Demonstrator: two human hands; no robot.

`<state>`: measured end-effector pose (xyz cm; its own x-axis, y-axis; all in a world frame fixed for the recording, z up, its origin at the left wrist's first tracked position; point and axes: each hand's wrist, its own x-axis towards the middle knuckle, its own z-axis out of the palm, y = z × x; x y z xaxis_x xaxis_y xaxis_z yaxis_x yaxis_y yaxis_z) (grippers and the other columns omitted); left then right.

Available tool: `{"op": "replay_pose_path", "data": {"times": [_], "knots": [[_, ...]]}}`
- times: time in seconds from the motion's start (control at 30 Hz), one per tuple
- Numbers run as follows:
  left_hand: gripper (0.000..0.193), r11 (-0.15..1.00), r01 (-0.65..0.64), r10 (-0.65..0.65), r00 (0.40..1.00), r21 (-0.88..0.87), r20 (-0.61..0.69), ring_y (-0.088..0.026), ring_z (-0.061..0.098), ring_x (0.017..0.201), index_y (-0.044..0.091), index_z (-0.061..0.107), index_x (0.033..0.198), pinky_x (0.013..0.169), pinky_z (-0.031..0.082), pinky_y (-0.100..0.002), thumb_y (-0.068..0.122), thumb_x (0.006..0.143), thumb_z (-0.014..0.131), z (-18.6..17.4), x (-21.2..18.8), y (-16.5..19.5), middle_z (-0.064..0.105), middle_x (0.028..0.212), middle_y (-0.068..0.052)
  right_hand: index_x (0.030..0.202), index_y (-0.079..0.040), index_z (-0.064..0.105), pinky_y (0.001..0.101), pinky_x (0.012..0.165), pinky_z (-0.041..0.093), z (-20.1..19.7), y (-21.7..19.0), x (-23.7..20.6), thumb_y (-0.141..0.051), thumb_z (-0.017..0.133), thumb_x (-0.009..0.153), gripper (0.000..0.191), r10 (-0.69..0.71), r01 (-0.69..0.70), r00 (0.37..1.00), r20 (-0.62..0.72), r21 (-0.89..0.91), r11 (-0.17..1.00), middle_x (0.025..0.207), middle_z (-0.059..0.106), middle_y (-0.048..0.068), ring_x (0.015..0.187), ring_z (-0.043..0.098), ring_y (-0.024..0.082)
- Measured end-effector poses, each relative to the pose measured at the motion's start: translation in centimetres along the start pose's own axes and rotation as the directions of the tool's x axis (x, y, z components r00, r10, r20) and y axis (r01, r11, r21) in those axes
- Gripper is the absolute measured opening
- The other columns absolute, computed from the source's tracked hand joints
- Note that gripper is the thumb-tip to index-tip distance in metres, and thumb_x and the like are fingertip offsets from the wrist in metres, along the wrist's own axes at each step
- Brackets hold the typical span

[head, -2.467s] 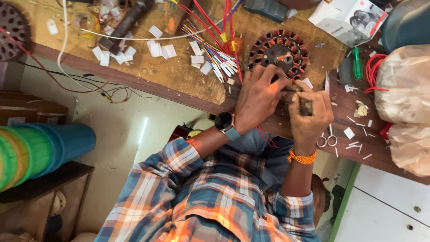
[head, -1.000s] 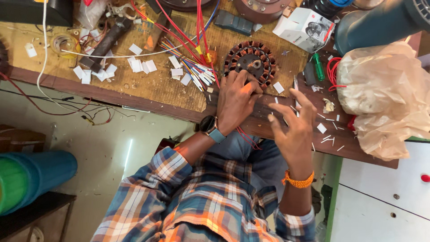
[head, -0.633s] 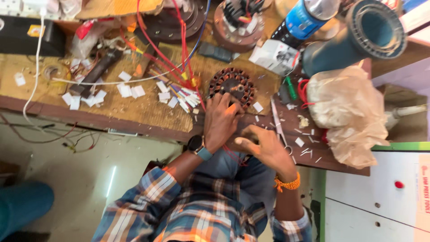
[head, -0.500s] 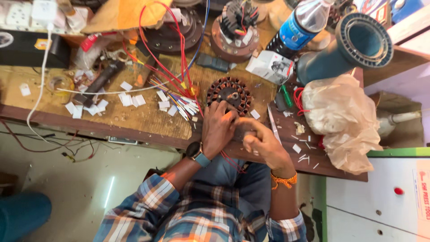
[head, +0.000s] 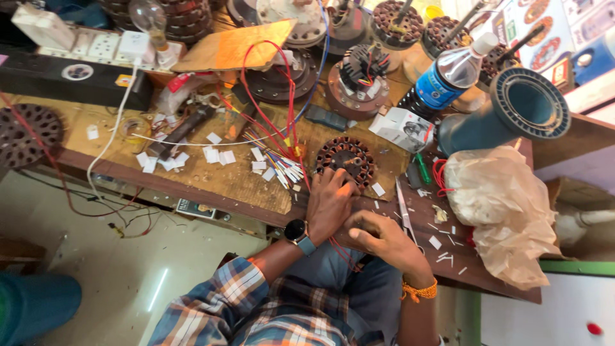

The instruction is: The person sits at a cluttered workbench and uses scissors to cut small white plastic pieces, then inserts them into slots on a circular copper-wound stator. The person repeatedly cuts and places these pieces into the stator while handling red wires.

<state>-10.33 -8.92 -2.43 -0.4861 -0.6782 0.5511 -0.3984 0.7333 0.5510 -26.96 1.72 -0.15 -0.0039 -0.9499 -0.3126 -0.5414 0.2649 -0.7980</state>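
Clearly the work centres on the round dark stator core wound with copper coils (head: 346, 160), which lies flat near the front edge of the worn wooden table (head: 211, 176), just right of a fan of red wires with white sleeved ends (head: 282, 163). The left hand (head: 330, 204) rests against the core's near rim, fingers (head: 333, 179) curled onto it, steadying rather than gripping. The right hand (head: 384, 236) sits just beside it at the table edge, loosely clenched; whether it pinches anything I cannot tell, though a thin red wire (head: 339, 248) loops beneath both wrists. Judging by this, good practice is to keep the core pinned flat, feed the wire without kinks, and keep the scattered white paper slips (head: 218, 156) clear of the slots.
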Motion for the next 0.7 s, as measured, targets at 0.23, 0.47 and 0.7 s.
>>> {"op": "replay_pose_path", "data": {"times": [0.23, 0.47, 0.7], "knots": [[0.016, 0.999, -0.007, 0.006, 0.999, -0.045, -0.035, -0.026, 0.055, 0.102, 0.015, 0.071, 0.086, 0.087, 0.042, -0.043, 0.006, 0.073, 0.076, 0.2, -0.2, 0.1, 0.06, 0.103, -0.003, 0.146, -0.015, 0.058, 0.0399, 0.067, 0.046, -0.7, -0.2, 1.2, -0.029, 0.074, 0.089, 0.061, -0.008, -0.217, 0.883, -0.47, -0.423, 0.88, 0.088, 0.071, 0.014, 0.068, 0.054, 0.011], [0.027, 0.996, 0.006, -0.005, 1.0, -0.088, 0.016, -0.029, 0.053, 0.1, 0.011, 0.07, 0.086, 0.085, 0.041, -0.044, 0.023, 0.067, 0.087, 0.0, 0.3, 0.2, 0.059, 0.102, -0.006, 0.124, -0.009, 0.066, 0.0433, 0.072, 0.058, -0.1, -0.7, -0.1, -0.031, 0.069, 0.091, 0.039, -0.175, 0.167, 0.982, -0.073, -0.108, 0.98, 0.093, 0.074, 0.018, 0.079, 0.069, 0.037], [0.019, 0.999, -0.007, 0.008, 1.0, -0.042, 0.012, -0.026, 0.054, 0.102, 0.015, 0.073, 0.088, 0.087, 0.041, -0.043, 0.01, 0.072, 0.082, 0.0, 0.2, 0.6, 0.061, 0.106, -0.003, 0.13, -0.015, 0.063, 0.051, 0.077, 0.054, -0.2, -2.5, 0.9, -0.041, 0.067, 0.097, 0.041, 0.045, -0.32, 0.871, -0.489, -0.495, 0.808, 0.097, 0.073, 0.023, 0.091, 0.069, 0.043]]}}
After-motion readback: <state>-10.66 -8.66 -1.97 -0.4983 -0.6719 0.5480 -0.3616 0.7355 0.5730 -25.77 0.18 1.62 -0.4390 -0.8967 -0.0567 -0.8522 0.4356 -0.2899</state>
